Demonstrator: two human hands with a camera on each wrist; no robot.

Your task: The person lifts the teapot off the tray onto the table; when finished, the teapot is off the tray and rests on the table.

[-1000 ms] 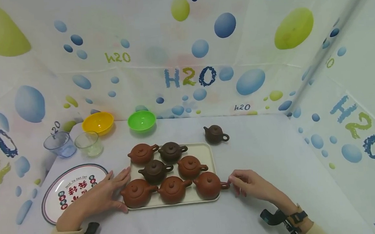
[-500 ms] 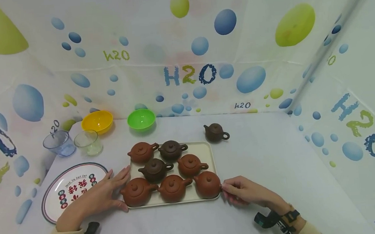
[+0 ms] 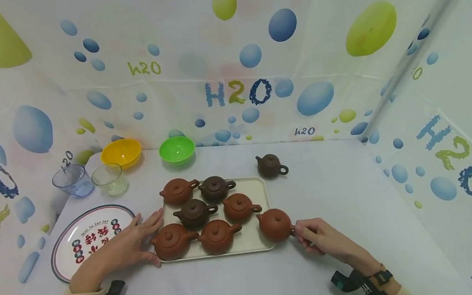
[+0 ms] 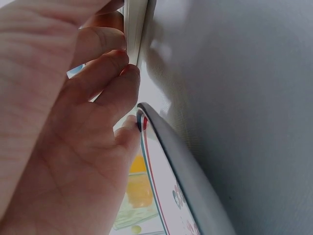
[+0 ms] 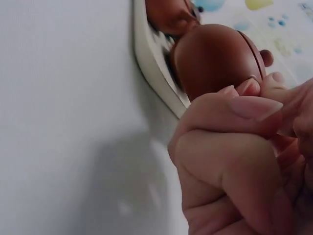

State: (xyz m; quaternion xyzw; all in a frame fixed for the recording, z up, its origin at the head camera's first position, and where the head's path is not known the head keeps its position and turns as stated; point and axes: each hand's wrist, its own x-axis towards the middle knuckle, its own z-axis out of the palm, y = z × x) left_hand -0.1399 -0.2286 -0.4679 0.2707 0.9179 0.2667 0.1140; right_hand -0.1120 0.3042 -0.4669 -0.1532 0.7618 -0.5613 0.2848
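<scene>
Head view: my right hand [image 3: 322,239] pinches the handle of the reddish teapot [image 3: 275,224] at the tray's [image 3: 259,189] front-right corner. Pot sits directly left of my fingers [image 3: 303,229], spout pointing left toward the other pots, handle pointing right at me, so its long axis runs left-right across the bench [image 3: 338,195]. It looks raised off the tray and hanging over the right rim; can't tell for sure how clear of the rim it is. Right wrist view confirms it: thumb and curled fingers [image 5: 244,110] closed on the handle, round body [image 5: 215,58] beyond them, tray edge [image 5: 156,68] just below it.

My left hand [image 3: 124,249] lies flat, fingers straight, against the tray's left edge, next to the printed plate [image 3: 68,248]. Left wrist view shows fingertips [image 4: 124,73] touching the tray rim [image 4: 137,29].

6 more pots on the tray, 1 dark teapot [image 3: 271,165] alone on the bench behind, well apart. Right hand is the nearer one to both.
</scene>
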